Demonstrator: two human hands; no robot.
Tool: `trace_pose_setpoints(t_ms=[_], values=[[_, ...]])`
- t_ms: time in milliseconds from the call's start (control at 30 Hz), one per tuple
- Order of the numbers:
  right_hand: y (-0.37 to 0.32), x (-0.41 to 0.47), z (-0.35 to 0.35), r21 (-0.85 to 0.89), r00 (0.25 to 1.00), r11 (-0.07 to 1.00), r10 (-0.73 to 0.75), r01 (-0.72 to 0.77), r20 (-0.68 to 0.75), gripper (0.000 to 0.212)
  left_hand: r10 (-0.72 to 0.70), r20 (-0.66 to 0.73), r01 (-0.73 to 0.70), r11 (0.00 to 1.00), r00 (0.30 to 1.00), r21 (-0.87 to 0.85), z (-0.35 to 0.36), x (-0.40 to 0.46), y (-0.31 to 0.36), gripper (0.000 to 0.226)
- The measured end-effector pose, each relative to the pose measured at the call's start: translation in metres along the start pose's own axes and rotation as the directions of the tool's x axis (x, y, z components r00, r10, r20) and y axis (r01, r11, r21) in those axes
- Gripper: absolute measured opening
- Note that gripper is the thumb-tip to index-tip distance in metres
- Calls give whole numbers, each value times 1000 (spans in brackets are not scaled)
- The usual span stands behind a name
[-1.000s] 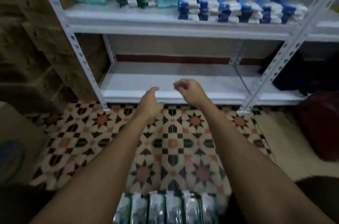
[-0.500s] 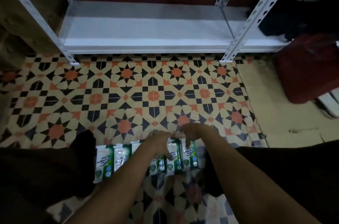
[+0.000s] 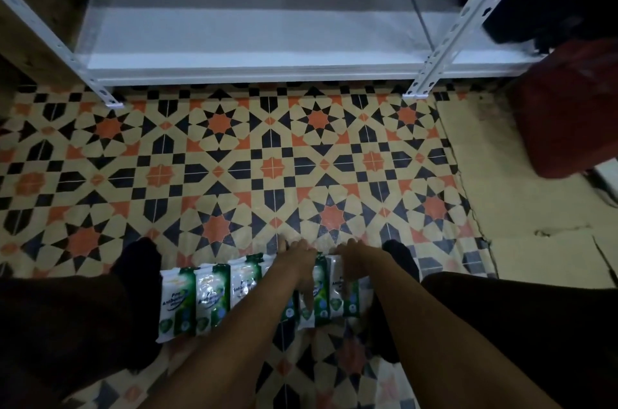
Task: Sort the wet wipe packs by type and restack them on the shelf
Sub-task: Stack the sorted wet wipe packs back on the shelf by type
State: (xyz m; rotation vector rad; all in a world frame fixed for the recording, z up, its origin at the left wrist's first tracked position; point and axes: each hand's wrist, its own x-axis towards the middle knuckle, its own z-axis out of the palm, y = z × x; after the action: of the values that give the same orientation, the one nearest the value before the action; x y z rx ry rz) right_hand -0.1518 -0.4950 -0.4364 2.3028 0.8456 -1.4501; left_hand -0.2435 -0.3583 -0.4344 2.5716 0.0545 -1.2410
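Both hands are reaching down to a row of green-and-white wipe packs point(image 3: 214, 295) lying side by side on the tiled floor point(image 3: 234, 157), between the person's feet.

Left hand point(image 3: 297, 266) is lying over the middle of the row, fingers curling down onto a pack. Looks like it's closing on it, but the forearm is hiding the contact, so can't tell if the grip is actually made. Right hand point(image 3: 351, 266) is at the right end of the row, fingers curling over the top edge of the end pack point(image 3: 347, 303); same doubt, can't tell whether it's holding or only touching.

Bottom shelf point(image 3: 250, 44) is sitting at the far edge of the floor, well apart from the packs.

Notes for doing this step well (judgement):
- Packs are soft, film looks slick. Squeezing the row together from both ends w/ flat palms should be lifting several at once w/o the middle ones sagging out.
- All visible packs look like the same type, so they're going as one batch, no re-sorting needed here.
- Keeping labels facing one way while lifting saves re-turning at the shelf.
- Risk: grabbing by one edge only, pack folding and slipping.
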Motion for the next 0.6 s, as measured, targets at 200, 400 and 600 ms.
trace_pose_setpoints(t_ms=[200,400,600], values=[[10,-7,-2,49,999,998,-30,32,-39,86,17,-71,-17,1000,997,13,2,5,14,113],[15,-18,-45,318,976,948,46,25,-215,91,-49,-359,-5,989,932,-148,-34,-5,21,88],[-26,-18,-77,327,795,935,94,136,-599,73,-318,-569,165,938,759,-304,-64,-16,-26,86]])
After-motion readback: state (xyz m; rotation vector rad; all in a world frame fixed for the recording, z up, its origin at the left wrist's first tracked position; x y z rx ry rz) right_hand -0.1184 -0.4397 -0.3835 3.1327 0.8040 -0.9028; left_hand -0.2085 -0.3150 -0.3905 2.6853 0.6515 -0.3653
